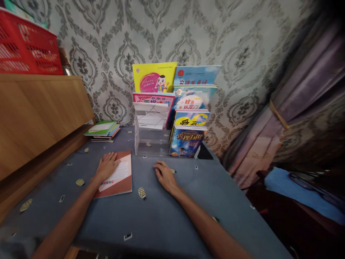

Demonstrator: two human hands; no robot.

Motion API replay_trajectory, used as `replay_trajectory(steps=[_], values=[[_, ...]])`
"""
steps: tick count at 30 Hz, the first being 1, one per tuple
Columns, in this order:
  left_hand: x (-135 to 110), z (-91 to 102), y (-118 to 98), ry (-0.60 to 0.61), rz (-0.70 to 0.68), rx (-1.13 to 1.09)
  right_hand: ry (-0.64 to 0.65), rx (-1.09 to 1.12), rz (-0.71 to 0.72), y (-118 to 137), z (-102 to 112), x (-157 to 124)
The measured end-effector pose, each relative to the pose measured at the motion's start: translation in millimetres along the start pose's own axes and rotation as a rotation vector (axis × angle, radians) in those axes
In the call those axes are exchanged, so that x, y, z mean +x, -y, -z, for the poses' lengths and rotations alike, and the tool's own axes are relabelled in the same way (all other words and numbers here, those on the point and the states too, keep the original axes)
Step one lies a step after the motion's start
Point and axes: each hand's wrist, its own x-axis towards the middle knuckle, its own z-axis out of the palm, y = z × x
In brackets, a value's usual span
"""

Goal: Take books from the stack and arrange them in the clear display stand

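Observation:
My left hand [107,167] lies flat and open on a thin brown-covered book [122,180] with a pale printed panel. My right hand [165,175] rests on the blue tablecloth [156,223], fingers loosely stretched out and holding nothing. Beyond both hands stands a clear acrylic book rack [152,148]. Its right side carries several books in tiers, with a dark blue book [187,142] at the front. On the left side are a yellow book [155,77], a pink-edged book [169,104] and a white sheet or booklet [151,116]; the lowest left tier holds nothing.
A small stack of books [104,130] lies at the back left. Beside it is a wooden cabinet [43,108] bearing a red plastic basket [29,46]. To the right hang purple curtains [258,144], near a blue cloth [296,194] with glasses on it.

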Motion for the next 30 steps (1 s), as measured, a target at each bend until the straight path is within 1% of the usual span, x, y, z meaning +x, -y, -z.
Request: replay_trajectory(steps=[5, 10, 14, 19, 26, 30], values=[[-12, -1.8, -9, -0.031, -0.017, -0.021, -0.018, 0.020, 0.001, -3, -3, 0], [-24, -4.5, -20, -0.014, -0.015, -0.039, -0.002, 0.000, 0.005, -4, -3, 0], [-32, -2.3, -31, -0.016, -0.013, -0.052, -0.003, -0.007, 0.001, -2, -2, 0], [-42, 0.5, -46, 0.015, -0.015, -0.073, -0.008, -0.003, 0.002, 0, -1, 0], [-55, -4.8, -66, 0.003, -0.090, -0.185, -0.008, 0.027, 0.014, 3, 1, 0], [-58, -5.8, -77, 0.015, -0.102, -0.282, -0.044, 0.062, 0.061, 6, 3, -2]])
